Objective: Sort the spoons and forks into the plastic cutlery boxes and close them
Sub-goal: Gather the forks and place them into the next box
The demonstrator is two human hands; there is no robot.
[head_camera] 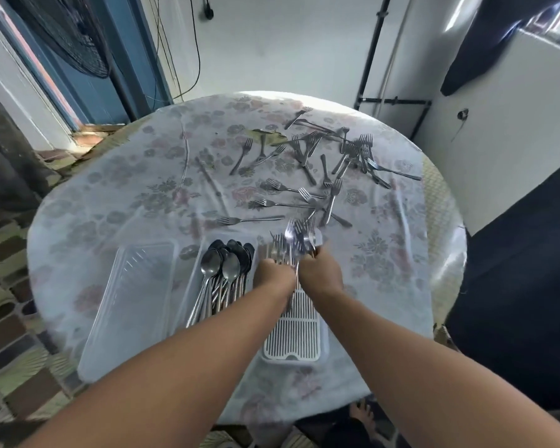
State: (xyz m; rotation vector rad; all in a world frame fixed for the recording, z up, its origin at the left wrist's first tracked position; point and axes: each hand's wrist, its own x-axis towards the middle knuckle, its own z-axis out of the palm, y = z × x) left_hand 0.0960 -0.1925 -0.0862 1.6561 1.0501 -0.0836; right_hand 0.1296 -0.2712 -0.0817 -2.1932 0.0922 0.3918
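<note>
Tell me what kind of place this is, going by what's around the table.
Probably a home dining or kitchen corner, though I can't be sure. A round table with a flowered cloth stands by a white wall with loose cables, a standing fan is beside it, and patterned floor tiles lie underneath.

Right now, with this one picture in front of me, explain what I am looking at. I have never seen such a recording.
There is no machine: a person works bare-handed, and the single picture comes from a camera worn on their head, looking down at a round table under a flowered cloth. The left hand and right hand together hold a bunch of forks over a box with a white slotted tray. Beside it, the spoons already lie in another box, and a clear lid or empty box sits further left. Many loose forks lie scattered across the far side.
</note>
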